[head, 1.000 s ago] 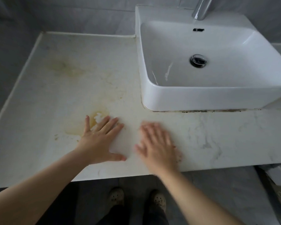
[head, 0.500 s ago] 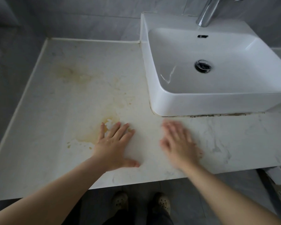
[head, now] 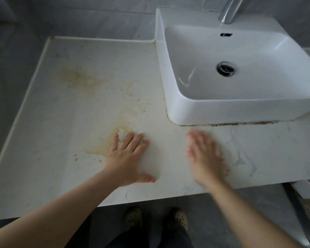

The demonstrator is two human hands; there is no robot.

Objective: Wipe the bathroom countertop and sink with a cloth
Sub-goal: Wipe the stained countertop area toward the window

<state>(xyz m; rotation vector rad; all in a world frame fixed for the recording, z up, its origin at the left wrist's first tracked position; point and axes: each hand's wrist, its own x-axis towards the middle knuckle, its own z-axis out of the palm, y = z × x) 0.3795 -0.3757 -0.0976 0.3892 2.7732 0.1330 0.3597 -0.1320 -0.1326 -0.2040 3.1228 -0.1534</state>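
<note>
Resting flat on the counter (head: 61,176), the left grip (head: 127,158) is lying released with the yellow stain (head: 104,145) at its fingertips, the motion-blurred right grip (head: 206,158) is looking released too, sink (head: 240,111) just beyond it, no cloth showing, so wiping is waiting on fetching one.

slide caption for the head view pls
Left hand and blurred right hand, both open, over the stained countertop near the white sink.

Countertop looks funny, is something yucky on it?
Yes: yellow-brown stains spread across the countertop beside the left hand, and dark grime lines the front base of the sink.
</note>
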